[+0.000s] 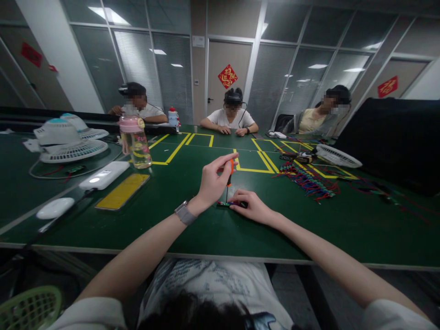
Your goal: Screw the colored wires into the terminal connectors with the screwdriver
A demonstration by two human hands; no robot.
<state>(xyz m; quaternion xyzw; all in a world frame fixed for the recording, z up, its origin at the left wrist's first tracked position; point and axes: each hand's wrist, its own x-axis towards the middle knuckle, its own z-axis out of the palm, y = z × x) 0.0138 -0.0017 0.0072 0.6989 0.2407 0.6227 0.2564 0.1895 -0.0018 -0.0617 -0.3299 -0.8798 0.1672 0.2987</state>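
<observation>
My left hand (217, 176) is closed around the orange and black handle of a screwdriver (229, 179), held upright with its thin shaft pointing down. The tip meets a small green circuit board (224, 204) lying on the green table. My right hand (250, 206) rests on the table and pinches the board's right end between thumb and fingers. Dark and reddish wires show partly under those fingers. A small clear, whitish item (233, 190) lies just behind the right hand; its kind cannot be made out.
On the left are a yellow-screened phone (123, 191), a white power bank (105, 175), a pink-lidd bottle (135, 144) and fans (70, 140). Boards with red and blue wires (305, 178) lie right, near a black screen (395, 142). Three people sit across the table (192, 238).
</observation>
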